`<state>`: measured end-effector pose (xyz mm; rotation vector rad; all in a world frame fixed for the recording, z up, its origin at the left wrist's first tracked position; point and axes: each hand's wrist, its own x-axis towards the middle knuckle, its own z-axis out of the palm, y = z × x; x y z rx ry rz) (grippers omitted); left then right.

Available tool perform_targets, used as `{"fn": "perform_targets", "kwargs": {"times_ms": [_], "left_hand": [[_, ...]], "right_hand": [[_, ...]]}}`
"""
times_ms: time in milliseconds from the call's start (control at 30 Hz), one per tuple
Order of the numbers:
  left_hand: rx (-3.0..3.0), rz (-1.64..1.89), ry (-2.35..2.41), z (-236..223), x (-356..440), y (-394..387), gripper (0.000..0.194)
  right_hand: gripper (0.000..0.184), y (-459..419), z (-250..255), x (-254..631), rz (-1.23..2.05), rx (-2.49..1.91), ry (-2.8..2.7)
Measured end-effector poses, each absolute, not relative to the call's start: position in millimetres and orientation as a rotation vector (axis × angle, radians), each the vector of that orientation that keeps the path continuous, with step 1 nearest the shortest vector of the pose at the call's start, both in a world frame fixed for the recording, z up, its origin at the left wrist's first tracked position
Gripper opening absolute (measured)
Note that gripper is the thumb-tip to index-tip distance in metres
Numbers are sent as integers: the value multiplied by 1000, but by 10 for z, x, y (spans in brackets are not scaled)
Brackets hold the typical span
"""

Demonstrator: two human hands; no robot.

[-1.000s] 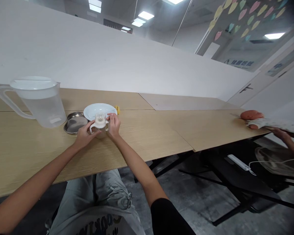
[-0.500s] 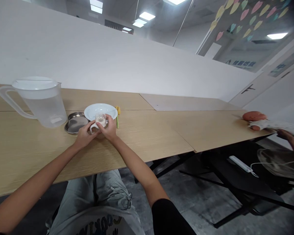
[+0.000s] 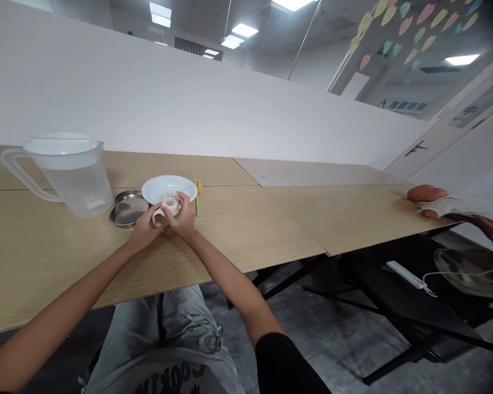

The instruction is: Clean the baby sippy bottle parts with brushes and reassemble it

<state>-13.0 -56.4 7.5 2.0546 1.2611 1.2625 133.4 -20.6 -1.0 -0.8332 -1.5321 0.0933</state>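
Observation:
Between my two hands is a small baby bottle (image 3: 171,201) with a clear domed top and white side handles, held over the near side of the white plate. My left hand (image 3: 144,227) has its fingers closed around the lower left of the bottle, by the handle. On the other side my right hand (image 3: 183,218) grips the bottle, thumb across its front. The hands hide most of the bottle's lower body. Behind it lies the white plate (image 3: 152,189), and a shallow metal dish (image 3: 127,209) sits left of my left hand.
A lidded clear pitcher (image 3: 84,183) holding liquid stands at the left. A yellow-headed brush-like thing with a green handle (image 3: 198,202) lies by the plate's right edge. Far right are an orange-brown object (image 3: 427,193), part of another person's arm, and a black chair (image 3: 394,295) bearing a white power strip (image 3: 405,273).
Both hands stay on the bottle in nearly the same place. The view has shifted slightly, and the other person's arm at the far right has moved a little.

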Motion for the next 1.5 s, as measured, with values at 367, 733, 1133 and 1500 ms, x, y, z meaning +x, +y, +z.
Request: {"fn": "perform_targets", "kwargs": {"times_ms": [367, 733, 1133, 1500], "left_hand": [[2073, 1263, 1198, 72, -129, -558, 69], [2089, 1241, 1242, 141, -100, -604, 69], [2116, 1196, 1282, 117, -89, -602, 75], [2111, 1197, 1263, 89, -95, -597, 76]], "right_hand": [[65, -247, 17, 1344, 91, -980, -1623], [67, -223, 56, 1399, 75, -931, -1679], [68, -200, 261, 1549, 123, -805, -1519], [63, -171, 283, 1562, 29, -901, -1416]]}}
